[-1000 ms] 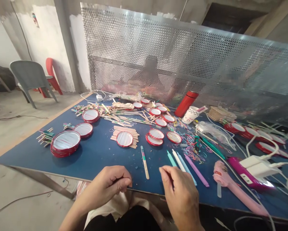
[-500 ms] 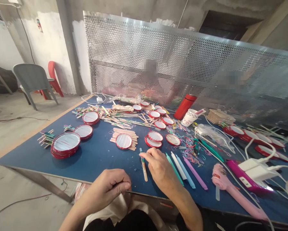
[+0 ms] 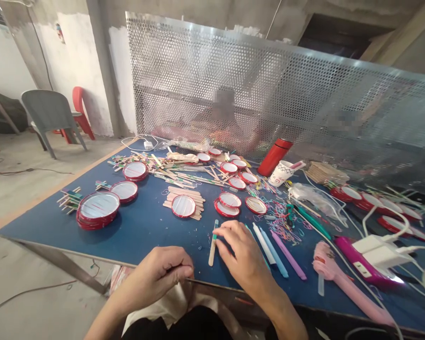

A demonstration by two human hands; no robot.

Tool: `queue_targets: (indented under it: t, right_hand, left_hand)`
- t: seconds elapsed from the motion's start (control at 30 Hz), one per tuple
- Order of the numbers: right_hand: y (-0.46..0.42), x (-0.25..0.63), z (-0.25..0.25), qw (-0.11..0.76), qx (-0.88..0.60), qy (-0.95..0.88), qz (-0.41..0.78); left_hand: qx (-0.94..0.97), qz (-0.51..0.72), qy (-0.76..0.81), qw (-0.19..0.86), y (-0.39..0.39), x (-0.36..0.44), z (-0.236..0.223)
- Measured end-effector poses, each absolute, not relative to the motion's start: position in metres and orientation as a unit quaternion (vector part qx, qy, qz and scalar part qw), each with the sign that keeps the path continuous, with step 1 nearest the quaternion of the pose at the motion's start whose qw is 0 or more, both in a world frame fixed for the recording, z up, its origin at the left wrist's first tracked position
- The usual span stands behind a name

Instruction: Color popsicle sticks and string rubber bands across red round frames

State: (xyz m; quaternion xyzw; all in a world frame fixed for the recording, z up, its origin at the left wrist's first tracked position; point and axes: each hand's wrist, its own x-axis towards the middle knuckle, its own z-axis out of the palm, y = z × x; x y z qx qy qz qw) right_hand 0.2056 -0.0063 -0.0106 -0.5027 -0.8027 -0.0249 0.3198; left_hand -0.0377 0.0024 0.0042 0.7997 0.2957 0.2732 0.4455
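Working at a blue table (image 3: 35,222) here: the right hand (image 3: 244,255) is spread low, fingertips right at a wooden craft stick (image 3: 211,252) with a green band near its top, lying just left of that hand. Can't tell if it's gripping the stick or only touching it. The left hand (image 3: 159,276) is curled shut at the table edge, nothing visible in it. Ahead of the right hand sit red-rimmed discs (image 3: 183,206) and tangled coloured rubber bands (image 3: 281,219). To its right, coloured glue sticks (image 3: 274,252) and a pink hot glue gun (image 3: 343,293), probably kept handy. No readable labels.
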Motion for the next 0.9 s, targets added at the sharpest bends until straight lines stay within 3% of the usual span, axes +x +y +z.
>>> queue_targets:
  t: [0.17,0.6,0.9]
  right_hand:
    - [-0.030,0.194,-0.004,0.313,-0.486,-0.815,0.035]
    - [-0.027,0.206,-0.015,0.335,-0.468,-0.817,0.026]
    - [-0.040,0.221,0.015,0.375,-0.475,-0.791,0.085]
  left_hand:
    - [0.800,0.272,0.294,0.447,0.004,-0.037,0.003]
    - [0.798,0.271,0.304,0.444,0.003,-0.037,0.002]
    - [0.800,0.274,0.297,0.445,0.003,-0.039,-0.001]
